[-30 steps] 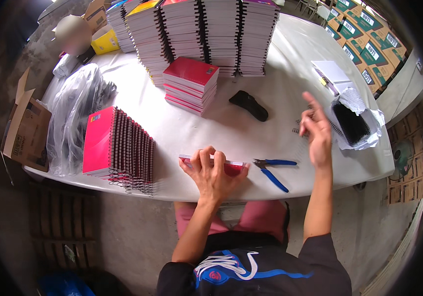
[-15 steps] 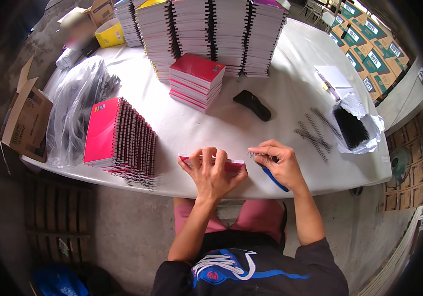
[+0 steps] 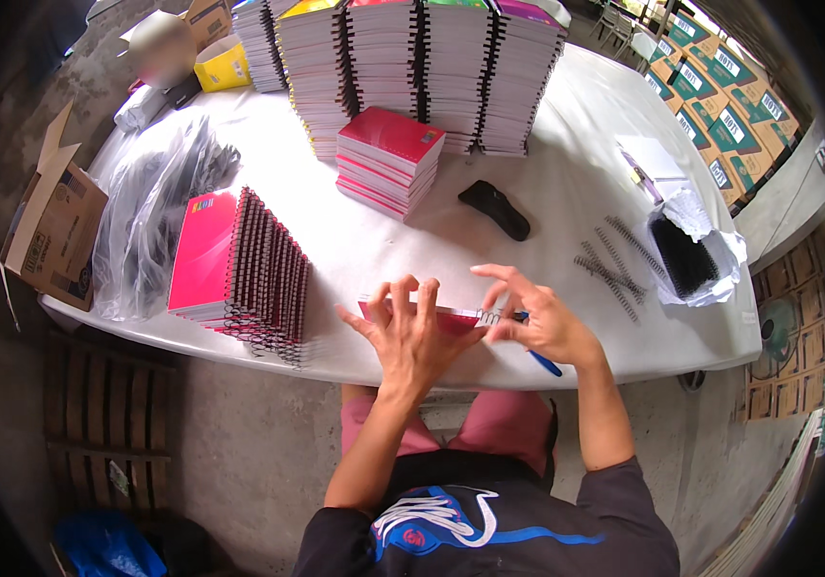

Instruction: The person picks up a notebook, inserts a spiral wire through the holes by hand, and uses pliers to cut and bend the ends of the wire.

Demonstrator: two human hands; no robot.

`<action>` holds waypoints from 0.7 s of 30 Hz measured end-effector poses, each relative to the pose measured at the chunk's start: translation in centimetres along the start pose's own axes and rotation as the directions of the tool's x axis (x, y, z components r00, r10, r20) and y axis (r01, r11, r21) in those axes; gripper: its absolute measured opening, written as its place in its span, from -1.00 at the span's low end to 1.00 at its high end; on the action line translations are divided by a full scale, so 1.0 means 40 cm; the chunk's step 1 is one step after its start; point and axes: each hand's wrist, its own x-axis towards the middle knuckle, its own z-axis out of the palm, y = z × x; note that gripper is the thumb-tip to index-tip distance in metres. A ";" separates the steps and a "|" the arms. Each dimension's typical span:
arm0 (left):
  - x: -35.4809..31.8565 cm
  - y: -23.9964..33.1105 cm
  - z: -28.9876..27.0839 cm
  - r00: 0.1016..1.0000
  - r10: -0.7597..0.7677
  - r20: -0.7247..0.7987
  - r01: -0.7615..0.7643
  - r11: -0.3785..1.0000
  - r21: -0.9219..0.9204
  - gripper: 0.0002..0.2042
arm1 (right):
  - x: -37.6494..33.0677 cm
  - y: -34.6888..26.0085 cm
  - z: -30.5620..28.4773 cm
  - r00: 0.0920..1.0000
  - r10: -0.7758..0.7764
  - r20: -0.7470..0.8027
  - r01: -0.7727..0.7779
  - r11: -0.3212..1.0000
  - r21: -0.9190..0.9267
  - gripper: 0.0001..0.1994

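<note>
Near the front edge of the table, my left hand (image 3: 408,327) is closed on a red-covered book (image 3: 457,323), standing on edge with its white page edge upward. At the book's right end sits a short length of dark spiral binding coil (image 3: 491,315). My right hand (image 3: 549,325) is beside it, index finger and thumb spread apart around the coil; whether the thumb touches it I cannot tell. Below the right palm shows the blue handle (image 3: 545,363) of a tool, the rest of it mostly hidden by the hand.
Left is a stack of coil-bound red books (image 3: 203,255), beyond it a clear plastic bag (image 3: 157,216) and cardboard box (image 3: 58,236). Ahead are a red book stack (image 3: 388,163), tall bound stacks (image 3: 383,72) and a black case (image 3: 494,209). Right: loose coils (image 3: 612,269) and wrapped black coils (image 3: 686,255).
My right hand has moved slightly left toward the book, and its fingers have gone from a pinch on the coil to spread. The coil now sits at the book's end.
</note>
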 end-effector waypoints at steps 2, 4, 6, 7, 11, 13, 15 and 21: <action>0.006 -0.004 -0.027 0.999 0.042 -0.005 -0.042 0.999 0.021 -0.31 | -0.011 0.023 -0.010 0.992 -0.109 -0.063 0.097 0.980 -0.175 -0.74; -0.003 -0.043 -0.010 0.993 0.115 0.005 -0.115 0.992 -0.047 -0.30 | -0.017 0.047 -0.016 0.989 -0.150 -0.017 0.142 0.961 -0.236 -0.71; -0.009 -0.055 -0.004 0.990 0.137 0.026 -0.135 0.989 -0.062 -0.31 | -0.010 0.069 -0.024 0.986 -0.117 0.120 0.138 0.972 -0.190 -0.68; -0.012 -0.053 -0.003 0.992 0.121 0.043 -0.120 0.992 -0.041 -0.32 | 0.000 0.068 -0.026 0.986 -0.044 0.162 0.071 0.985 -0.160 -0.69; 0.005 -0.032 -0.019 0.992 0.121 -0.022 -0.122 0.991 -0.047 -0.34 | 0.100 0.091 -0.084 0.997 -0.061 -0.048 0.043 0.949 -0.314 -0.64; 0.015 -0.025 -0.021 0.989 0.142 -0.041 -0.145 0.985 -0.090 -0.37 | 0.159 0.150 -0.130 0.953 -0.186 -0.240 -0.011 0.769 -0.639 -0.57; 0.013 -0.030 -0.012 0.988 0.152 -0.040 -0.156 0.981 -0.118 -0.40 | 0.215 0.214 -0.142 0.958 -0.105 -0.268 -0.153 0.605 -0.781 -0.55; 0.011 -0.028 -0.009 0.991 0.130 -0.030 -0.133 0.980 -0.147 -0.44 | 0.217 0.196 -0.141 0.998 0.026 -0.065 -0.011 0.977 0.215 -0.71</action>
